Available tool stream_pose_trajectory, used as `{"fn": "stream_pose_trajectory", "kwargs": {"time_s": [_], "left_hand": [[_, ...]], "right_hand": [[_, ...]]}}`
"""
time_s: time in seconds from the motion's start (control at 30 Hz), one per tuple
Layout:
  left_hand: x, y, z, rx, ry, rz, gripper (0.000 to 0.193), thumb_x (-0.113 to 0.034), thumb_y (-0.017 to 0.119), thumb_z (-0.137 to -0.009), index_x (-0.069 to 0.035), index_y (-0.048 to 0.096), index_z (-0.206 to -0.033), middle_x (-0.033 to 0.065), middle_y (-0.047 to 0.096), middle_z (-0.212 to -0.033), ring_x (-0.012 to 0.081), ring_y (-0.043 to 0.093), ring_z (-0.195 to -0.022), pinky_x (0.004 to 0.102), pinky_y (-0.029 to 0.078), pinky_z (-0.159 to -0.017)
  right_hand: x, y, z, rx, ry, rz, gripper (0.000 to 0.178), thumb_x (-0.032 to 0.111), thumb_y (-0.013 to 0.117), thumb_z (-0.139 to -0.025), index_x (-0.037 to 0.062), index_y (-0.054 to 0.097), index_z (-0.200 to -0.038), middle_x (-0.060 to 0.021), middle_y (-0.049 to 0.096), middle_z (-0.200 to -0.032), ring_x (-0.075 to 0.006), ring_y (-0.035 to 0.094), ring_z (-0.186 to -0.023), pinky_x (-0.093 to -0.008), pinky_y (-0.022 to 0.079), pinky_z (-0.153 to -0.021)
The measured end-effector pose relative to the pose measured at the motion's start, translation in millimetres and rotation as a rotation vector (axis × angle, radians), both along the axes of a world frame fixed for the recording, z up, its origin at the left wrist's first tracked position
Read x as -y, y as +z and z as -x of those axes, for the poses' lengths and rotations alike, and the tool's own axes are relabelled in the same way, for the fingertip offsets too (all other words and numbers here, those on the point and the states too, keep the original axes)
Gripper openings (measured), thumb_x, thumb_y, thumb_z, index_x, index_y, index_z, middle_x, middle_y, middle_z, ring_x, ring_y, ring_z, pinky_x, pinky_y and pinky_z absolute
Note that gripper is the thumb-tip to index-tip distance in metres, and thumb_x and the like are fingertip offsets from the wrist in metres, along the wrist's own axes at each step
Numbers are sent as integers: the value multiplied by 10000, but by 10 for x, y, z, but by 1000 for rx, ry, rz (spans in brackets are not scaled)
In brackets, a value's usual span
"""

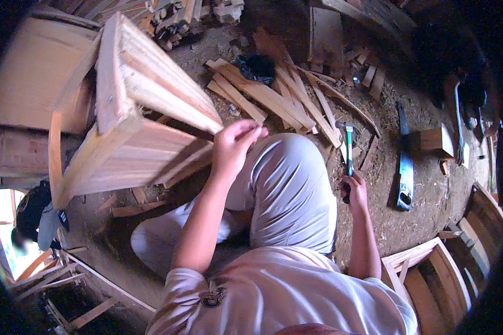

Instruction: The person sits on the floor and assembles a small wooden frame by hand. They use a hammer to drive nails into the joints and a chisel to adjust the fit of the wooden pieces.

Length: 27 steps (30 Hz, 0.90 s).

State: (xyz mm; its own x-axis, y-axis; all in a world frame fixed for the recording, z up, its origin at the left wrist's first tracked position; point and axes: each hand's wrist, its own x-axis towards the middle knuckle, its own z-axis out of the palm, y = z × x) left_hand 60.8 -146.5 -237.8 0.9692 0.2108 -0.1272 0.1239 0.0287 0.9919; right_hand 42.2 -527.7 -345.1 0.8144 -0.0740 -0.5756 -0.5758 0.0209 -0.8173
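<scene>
My right hand (pixel 356 191) is closed around the dark grip of a hammer (pixel 349 148) with a green shaft, its head pointing away from me beside my right knee. In front of my left knee, the fingers of my left hand (pixel 235 144) are pinched together; what they hold, if anything, is too small to make out. Just beyond that hand stands a wooden frame (pixel 126 120) of slatted boards, tilted, with two slatted faces meeting at a corner post. My left hand overlaps its near right corner in the picture, and I cannot tell whether they touch.
Loose wood strips (pixel 262 95) lie across the dirt floor ahead. A hand saw (pixel 404 167) and a wooden block (pixel 437 140) are to the right. Another wooden frame (pixel 430 268) stands at lower right. A person (pixel 36 218) is at far left; someone else is in shadow at far right.
</scene>
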Motion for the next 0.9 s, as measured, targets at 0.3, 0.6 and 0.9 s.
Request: {"fn": "stream_pose_trajectory", "kwargs": {"time_s": [0.3,0.6,0.9], "left_hand": [[141,-936,-980,81,-131,-420,218,-195,803,-866,-13,763,-980,116,775,-927,177,727,-850,330,555,-803],[-278,-1501,-889,-111,-243,-417,247,-236,776,-918,-35,774,-1060,87,781,-944,153,722,-871,323,565,-811],[1482,-419,-2049,274,-466,-505,193,-167,783,-866,-13,790,-983,124,775,-865,214,724,-734,353,568,-733]], "right_hand": [[-286,106,-308,98,112,137,166,113,633,-1026,51,618,-1179,21,605,-828,-50,531,-664,-229,412,-555],[-600,-119,-555,130,175,93,207,126,611,-1048,15,634,-1220,38,580,-852,-46,465,-680,-222,385,-582],[-196,-297,-77,274,-93,362,189,146,609,-1045,-28,632,-1116,-9,583,-785,-79,499,-692,-267,410,-600]]}}
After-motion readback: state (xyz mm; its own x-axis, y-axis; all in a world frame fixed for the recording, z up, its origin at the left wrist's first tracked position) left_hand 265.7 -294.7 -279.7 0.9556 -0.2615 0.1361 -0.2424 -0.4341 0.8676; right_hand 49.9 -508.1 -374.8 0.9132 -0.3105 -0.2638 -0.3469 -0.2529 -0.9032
